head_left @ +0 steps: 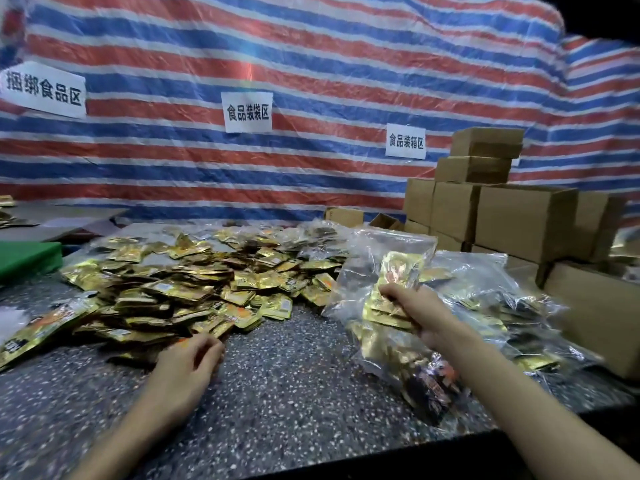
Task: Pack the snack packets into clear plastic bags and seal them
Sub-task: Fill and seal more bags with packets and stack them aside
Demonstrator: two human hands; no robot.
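Gripping a clear plastic bag (391, 249) round its middle, the right hand (414, 308) has its fingers curled over the film and the packets behind it. The bag is thin, crinkled and glossy, and it is held up over the right side of the table with its mouth towards the far side. Inside it lie flat gold foil sachets (398, 271), stacked and overlapping, with darker ones printed in orange at the near end.

The left hand (188, 362) rests low at the near edge of the loose pile, knuckles up and fingers curled inward; whether the fingertips pinch a packet cannot be told (they are turned away from the camera).

The pile of snack packets (180, 282) spreads across the middle and left of the table: small rectangular pouches of shiny gold foil, some with white labels, some with orange print, lying at all angles on top of one another. A larger gold and orange pouch (41, 327) lies at the near left edge.

The table (294, 358) has a dark, speckled, stone-like top. To the right of the held bag lies a heap of filled bags (519, 306), clear film over gold and dark sachets. Beyond them stand plain brown cardboard boxes (519, 216), stacked in tiers. A flat green board (27, 258) lies at the far left. Behind everything hangs a woven tarp (311, 64) striped red, blue and white, with white paper signs (247, 111) fixed to it
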